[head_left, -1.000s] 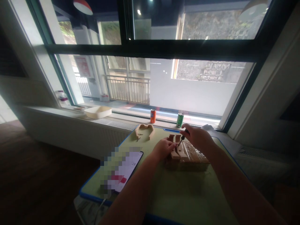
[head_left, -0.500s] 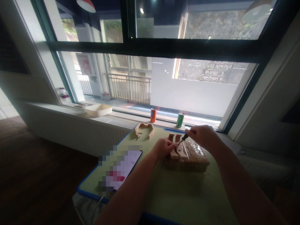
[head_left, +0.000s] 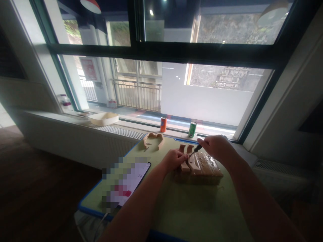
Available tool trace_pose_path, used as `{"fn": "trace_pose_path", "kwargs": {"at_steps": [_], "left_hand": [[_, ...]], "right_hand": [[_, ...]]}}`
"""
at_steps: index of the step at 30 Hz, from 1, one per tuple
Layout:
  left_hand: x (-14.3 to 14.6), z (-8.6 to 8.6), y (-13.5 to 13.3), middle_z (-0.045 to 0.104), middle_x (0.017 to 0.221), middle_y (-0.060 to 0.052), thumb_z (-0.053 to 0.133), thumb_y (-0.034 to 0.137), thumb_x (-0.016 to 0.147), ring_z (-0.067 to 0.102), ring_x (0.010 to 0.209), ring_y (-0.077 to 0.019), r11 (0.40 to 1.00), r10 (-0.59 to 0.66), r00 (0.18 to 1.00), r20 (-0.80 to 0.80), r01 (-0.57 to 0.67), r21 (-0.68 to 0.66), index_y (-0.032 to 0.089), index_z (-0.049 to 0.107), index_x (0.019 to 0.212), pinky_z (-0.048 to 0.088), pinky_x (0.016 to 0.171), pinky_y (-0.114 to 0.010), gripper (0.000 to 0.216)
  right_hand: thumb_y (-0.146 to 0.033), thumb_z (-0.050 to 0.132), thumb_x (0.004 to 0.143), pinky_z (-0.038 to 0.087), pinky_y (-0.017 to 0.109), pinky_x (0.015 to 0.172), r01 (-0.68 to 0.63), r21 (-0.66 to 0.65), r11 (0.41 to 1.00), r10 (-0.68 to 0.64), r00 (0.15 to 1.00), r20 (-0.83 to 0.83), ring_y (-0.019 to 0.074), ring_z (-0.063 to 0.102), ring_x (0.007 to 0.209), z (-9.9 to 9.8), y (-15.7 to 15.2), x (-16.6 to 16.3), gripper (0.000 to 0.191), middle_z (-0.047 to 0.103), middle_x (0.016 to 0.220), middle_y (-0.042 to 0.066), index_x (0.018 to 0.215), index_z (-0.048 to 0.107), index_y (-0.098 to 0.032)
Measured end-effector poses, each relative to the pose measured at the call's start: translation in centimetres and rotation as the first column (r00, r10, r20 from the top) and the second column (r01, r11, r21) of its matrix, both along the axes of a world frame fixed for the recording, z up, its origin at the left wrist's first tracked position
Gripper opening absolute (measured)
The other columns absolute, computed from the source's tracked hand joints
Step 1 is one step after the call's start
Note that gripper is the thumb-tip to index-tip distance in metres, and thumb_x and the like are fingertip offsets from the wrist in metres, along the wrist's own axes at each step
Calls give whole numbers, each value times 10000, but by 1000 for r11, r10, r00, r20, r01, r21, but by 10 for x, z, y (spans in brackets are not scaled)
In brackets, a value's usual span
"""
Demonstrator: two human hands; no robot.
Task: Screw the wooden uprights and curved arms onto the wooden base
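Here's the right hand, fingers closed around the dark-handled screwdriver, its shaft slanting down to the left hand, whose fingers bunch narrow by the tip, though whether they pinch anything I cannot tell. Right below sit the pale, curved wooden pieces, side by side at the left end of a glossy brown block, a small dark hole showing in one. Outward, green tabletop runs from block to near blue edge, phone to the left, cans beyond the far edge.
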State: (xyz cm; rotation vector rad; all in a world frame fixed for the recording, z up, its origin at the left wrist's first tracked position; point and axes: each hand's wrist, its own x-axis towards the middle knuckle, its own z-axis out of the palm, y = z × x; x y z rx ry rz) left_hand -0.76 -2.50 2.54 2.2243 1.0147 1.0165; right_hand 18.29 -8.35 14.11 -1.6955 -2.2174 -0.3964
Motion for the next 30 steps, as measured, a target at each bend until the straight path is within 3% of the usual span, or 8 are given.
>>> {"fn": "trace_pose_path", "kwargs": {"at_steps": [5,12,15,19,25,30], "left_hand": [[-3,7,-5,591,638,-36,404,542,795,492,546,-94,1000,-25,999,-22,25,0,114,665,631,347,514,-199,528],[-2,11,-9,600,588,-41,399,565,787,504,544,-106,995,-63,998,-15,62,-74,106,676,663,350,501,-196,550],[-2,13,-10,627,649,-53,387,551,801,529,573,-111,990,-107,994,8,107,-86,113,683,702,372,526,-198,538],[-1,14,-12,635,688,-66,376,540,813,546,608,-117,986,-143,989,37,145,-78,113,686,704,390,559,-202,539],[1,12,-12,614,665,-43,393,539,800,516,577,-109,996,-54,998,28,56,-65,122,678,712,374,549,-207,513],[1,11,-11,562,595,-16,389,525,802,478,557,-101,999,-17,1000,-5,17,-37,121,649,665,356,553,-207,500]], "right_hand": [[-399,368,873,403,239,581,-59,78,995,63,997,-53,139,583,617,-3,0,-4,349,662,761,44,1008,617,-196],[-246,364,879,421,227,589,-97,-32,995,97,995,14,139,588,689,-6,-2,-1,314,644,881,103,1092,566,-135],[-313,353,884,408,247,554,-12,-51,999,15,998,62,148,581,608,-3,-3,2,333,650,764,97,923,634,-139],[-505,260,874,391,279,548,51,-43,998,-46,993,104,169,571,541,3,-3,0,567,624,597,87,651,651,-159],[-395,326,890,417,255,633,-60,-4,998,60,997,-44,172,612,744,-3,-2,-3,378,674,875,69,1025,628,-211],[-315,338,888,414,241,557,-69,-107,992,62,996,-60,163,603,675,-5,-3,2,396,649,920,150,1156,544,-107]]}}
